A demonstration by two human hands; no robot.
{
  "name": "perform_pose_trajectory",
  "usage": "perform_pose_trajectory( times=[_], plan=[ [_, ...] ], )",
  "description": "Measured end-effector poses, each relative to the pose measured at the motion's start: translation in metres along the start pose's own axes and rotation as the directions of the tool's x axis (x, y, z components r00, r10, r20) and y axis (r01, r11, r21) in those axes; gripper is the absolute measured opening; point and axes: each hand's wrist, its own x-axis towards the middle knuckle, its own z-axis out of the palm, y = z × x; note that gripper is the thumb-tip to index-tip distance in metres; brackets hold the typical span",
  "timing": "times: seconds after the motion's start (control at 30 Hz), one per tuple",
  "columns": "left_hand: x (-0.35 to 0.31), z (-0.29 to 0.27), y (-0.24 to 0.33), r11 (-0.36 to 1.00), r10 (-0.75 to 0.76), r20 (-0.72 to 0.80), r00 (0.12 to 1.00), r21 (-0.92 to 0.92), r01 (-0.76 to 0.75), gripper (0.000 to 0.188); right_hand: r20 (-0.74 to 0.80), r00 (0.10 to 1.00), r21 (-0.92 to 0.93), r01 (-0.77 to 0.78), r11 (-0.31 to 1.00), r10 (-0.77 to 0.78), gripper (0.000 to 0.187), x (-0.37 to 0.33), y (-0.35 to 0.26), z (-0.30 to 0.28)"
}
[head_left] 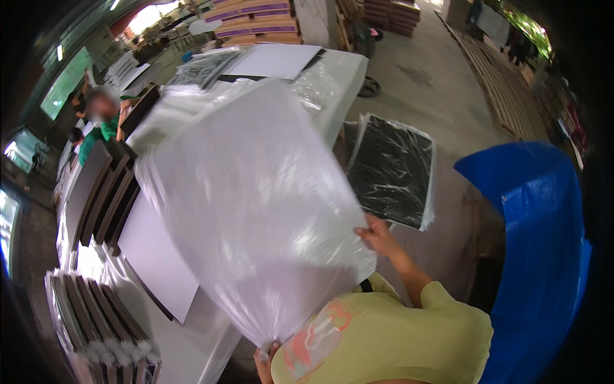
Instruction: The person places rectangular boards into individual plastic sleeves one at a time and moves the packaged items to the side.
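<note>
A large white sheet in a clear plastic bag (256,173) stretches in front of me, tilted across the table, with light glinting off the film. At its lower corner, my left hand (263,361) is closed on the plastic, partly cut off by my shirt. My right hand (376,234) pinches the bag's right edge, thumb on top. Beneath the bag's left side lies a bare white sheet (157,249) over a dark one. To the right, beyond my right hand, is a stack of black sheets wrapped in clear plastic (393,169).
Stacked dark brown panels (105,192) and wrapped panels (96,313) stand at the left. More white sheets (275,61) and plastic bags (204,67) lie at the table's far end. A blue tarp (543,243) hangs at the right. A co-worker (105,118) in green is at the far left.
</note>
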Motion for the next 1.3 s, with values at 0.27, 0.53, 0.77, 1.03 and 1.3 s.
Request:
perform_pose_trajectory(
  times=[0.27, 0.53, 0.77, 1.03, 1.3],
  plan=[
    [0.095, 0.089, 0.093, 0.921, 0.12, 0.309, 0.943, 0.319, -0.222, 0.018, -0.689, 0.717, 0.24, 0.089, 0.967, 0.105, 0.031, -0.042, 0.089, -0.163],
    [0.13, 0.147, 0.14, 0.757, 0.257, 0.477, 0.841, 0.441, -0.481, 0.019, -0.863, 0.498, 0.069, -0.054, 0.996, 0.086, 0.039, 0.031, 0.224, -0.281],
    [0.14, 0.137, 0.157, 0.94, 0.263, 0.331, 0.906, 0.126, -0.318, 0.018, -0.927, 0.365, -0.191, -0.654, 0.732, 0.084, 0.052, 0.065, 0.279, -0.358],
    [0.158, 0.141, 0.178, 0.825, 0.281, 0.019, 0.959, -0.515, -0.231, 0.044, -0.34, 0.934, -0.358, -0.016, 0.934, -0.114, 0.037, 0.138, 0.173, -0.146],
    [0.152, 0.122, 0.172, 0.494, 0.243, -0.309, 0.919, -0.776, -0.392, 0.051, 0.664, 0.617, 0.09, 0.495, 0.864, -0.423, 0.04, 0.059, -0.079, 0.167]
  ],
)
